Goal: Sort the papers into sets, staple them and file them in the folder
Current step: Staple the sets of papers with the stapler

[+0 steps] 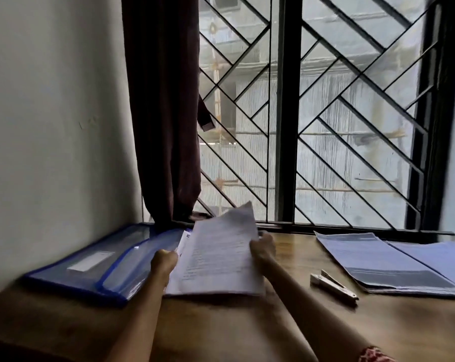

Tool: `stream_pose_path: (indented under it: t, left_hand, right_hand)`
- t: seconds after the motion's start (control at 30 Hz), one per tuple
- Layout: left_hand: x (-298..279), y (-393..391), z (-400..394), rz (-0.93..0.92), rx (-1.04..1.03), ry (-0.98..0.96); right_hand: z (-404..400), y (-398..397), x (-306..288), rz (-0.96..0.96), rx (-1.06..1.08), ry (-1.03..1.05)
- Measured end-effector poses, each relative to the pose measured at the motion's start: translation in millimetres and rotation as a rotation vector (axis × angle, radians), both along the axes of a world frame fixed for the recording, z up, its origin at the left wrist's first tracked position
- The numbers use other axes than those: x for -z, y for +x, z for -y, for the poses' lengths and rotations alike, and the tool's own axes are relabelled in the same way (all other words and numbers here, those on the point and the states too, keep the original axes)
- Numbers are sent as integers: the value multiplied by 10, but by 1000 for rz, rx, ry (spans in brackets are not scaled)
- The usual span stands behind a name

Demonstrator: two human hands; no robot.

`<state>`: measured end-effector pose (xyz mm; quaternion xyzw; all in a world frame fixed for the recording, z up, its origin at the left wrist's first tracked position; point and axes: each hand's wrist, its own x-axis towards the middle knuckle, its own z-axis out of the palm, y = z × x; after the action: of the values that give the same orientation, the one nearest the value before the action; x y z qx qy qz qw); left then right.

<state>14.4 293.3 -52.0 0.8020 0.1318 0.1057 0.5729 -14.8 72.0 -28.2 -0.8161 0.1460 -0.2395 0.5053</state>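
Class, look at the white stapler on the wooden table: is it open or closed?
Open: the white stapler lies on the wooden table, its top arm angled up from its base.

The wooden table (221,330) carries a blue folder (90,267), stapler (333,284) and paper stacks (388,265).

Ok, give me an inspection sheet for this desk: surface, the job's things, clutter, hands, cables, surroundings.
Surface: wooden table, dimly lit, set against a window.
Job's things: paper set held up at the table's middle; blue folder lying at the left; stapler lying to the right of the held set; two more paper stacks flat at the far right, overlapping.
Clutter: nothing seen.
Hands: left hand grips the set's left edge; right hand grips its right edge.
Cables: nothing seen.
Surroundings: dark curtain hanging at the left of the barred window; plain wall on the left.
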Motion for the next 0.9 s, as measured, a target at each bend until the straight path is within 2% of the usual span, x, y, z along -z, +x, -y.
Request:
stream_pose_path:
  t: [0.07, 0.13, 0.27, 0.43, 0.6, 0.7, 0.83, 0.9]
  left_hand:
    - [39, 96, -14, 45, -33, 5]
    - [33, 191, -18, 28, -20, -26]
    - [-48, 338, 67, -32, 33, 108]
    - [71, 299, 322, -80, 45, 494]
    - [151, 243, 362, -16, 37, 524]
    - [140, 116, 382, -14, -53, 606]
    - [113, -54, 516, 85, -154, 640]
    - [98, -131, 683, 156, -175, 594]
  right_hand:
    - [-81, 61, 145, -153, -44, -145]
    - [-106, 108, 248, -215, -65, -233]
    - [-40, 178, 247, -238, -52, -250]
    - [93, 181, 329, -238, -127, -389]
    - [82, 93, 355, -196, -163, -514]
    - [66, -66, 236, -4, -164, -566]
    - [283, -299, -50, 518, -15, -604]
    - [544, -412, -74, 654, 53, -678]
